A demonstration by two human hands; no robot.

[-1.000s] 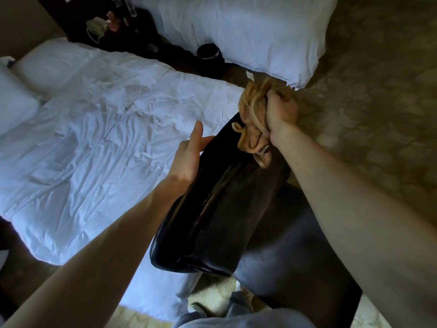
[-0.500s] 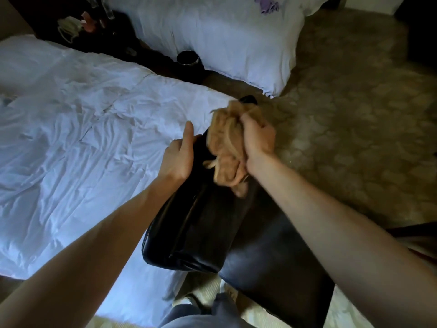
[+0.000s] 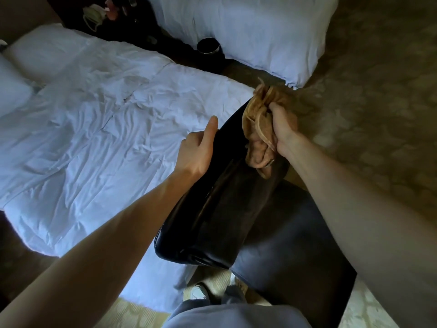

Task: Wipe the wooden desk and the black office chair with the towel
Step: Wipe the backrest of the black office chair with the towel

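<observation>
One crumpled tan towel (image 3: 256, 129) on chair (image 3: 212, 221)

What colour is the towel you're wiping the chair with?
The towel is light orange-tan, bunched in the right hand against the black chair. The head view shows it.

A patterned carpet (image 3: 378, 114) covered the floor. On it stood two beds under wrinkled white covers: the near bed (image 3: 94, 138) at the left, with white pillows (image 3: 45, 50) lying at its head, and the far bed (image 3: 248, 31) at the top. Between them a small dark round bin (image 3: 208, 47) stood on the carpet. The black office chair (image 3: 283, 245) stood just beside the near bed.
</observation>
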